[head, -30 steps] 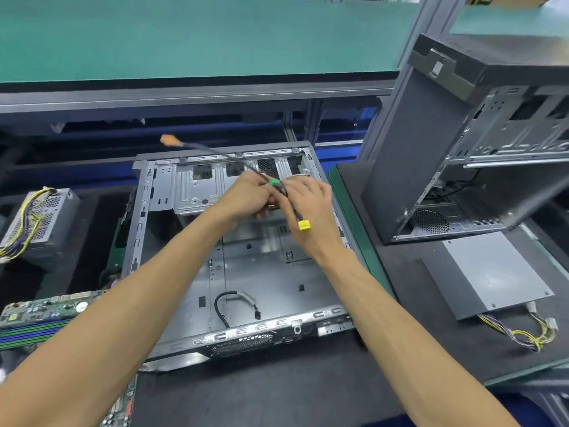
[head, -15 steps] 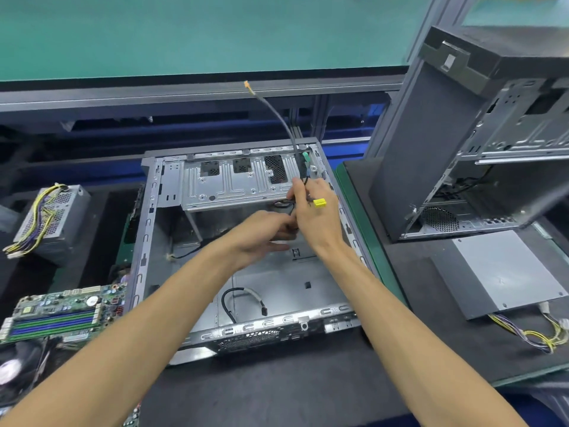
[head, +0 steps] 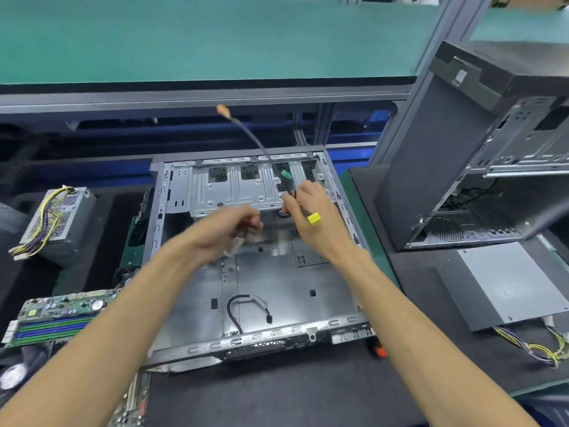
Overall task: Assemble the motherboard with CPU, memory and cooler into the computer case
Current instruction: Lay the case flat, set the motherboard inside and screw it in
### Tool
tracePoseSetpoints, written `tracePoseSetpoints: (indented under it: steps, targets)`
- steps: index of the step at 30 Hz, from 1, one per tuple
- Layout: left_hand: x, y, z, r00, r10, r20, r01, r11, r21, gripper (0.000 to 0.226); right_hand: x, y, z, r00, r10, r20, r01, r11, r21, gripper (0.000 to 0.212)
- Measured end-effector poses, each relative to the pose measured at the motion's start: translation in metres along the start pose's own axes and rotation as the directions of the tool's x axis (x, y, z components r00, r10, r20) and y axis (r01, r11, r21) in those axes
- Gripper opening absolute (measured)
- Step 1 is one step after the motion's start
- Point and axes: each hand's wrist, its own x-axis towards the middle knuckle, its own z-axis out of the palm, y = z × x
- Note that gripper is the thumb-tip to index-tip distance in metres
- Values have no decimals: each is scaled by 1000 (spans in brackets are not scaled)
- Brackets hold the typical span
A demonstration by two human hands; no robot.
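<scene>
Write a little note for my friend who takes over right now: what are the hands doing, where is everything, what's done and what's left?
Right hand grips a bundle of cables with orange, green and yellow plugs, held over the open case.
Left hand is blurred, fingers curled near a white connector; grip unclear.
Case lies flat in front, its floor bare but for a loose black cable.
Motherboard, memory fitted, waits on the bench to the left.
Done: nothing mounted yet.
Left: clear the cables, seat the board in the case.

One head-worn wide-angle view looks forward and steeply down, close over the open case (head: 277, 272) on the bench, forearms reaching in from the lower edge.
</scene>
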Motion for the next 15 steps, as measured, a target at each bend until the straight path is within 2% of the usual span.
tracePoseSetpoints:
  steps: [2,5,6,8,11,15]
  targets:
    - [2,15,-14,999,2,-33,-5,997,-73,36,0,1,2,991,-115,70,118,992,-41,35]
    - [15,33,-21,981,62,-183,-35,988,148,30,4,4,5,958,-275,76,281,955,-93,29]
    - [20,40,-19,977,90,-192,-60,986,157,28,6,6,5,946,-317,67,323,941,-105,28]
    - [31,52,-16,981,103,-163,-97,994,40,29,8,9,5,926,-376,38,378,918,-120,26]
    - [45,64,-11,993,110,-42,-115,981,-158,30,10,14,3,902,-430,-48,420,897,-140,29]
    - [62,70,-2,992,106,-65,-110,991,-72,32,11,17,1,877,-478,-51,457,862,-220,32]
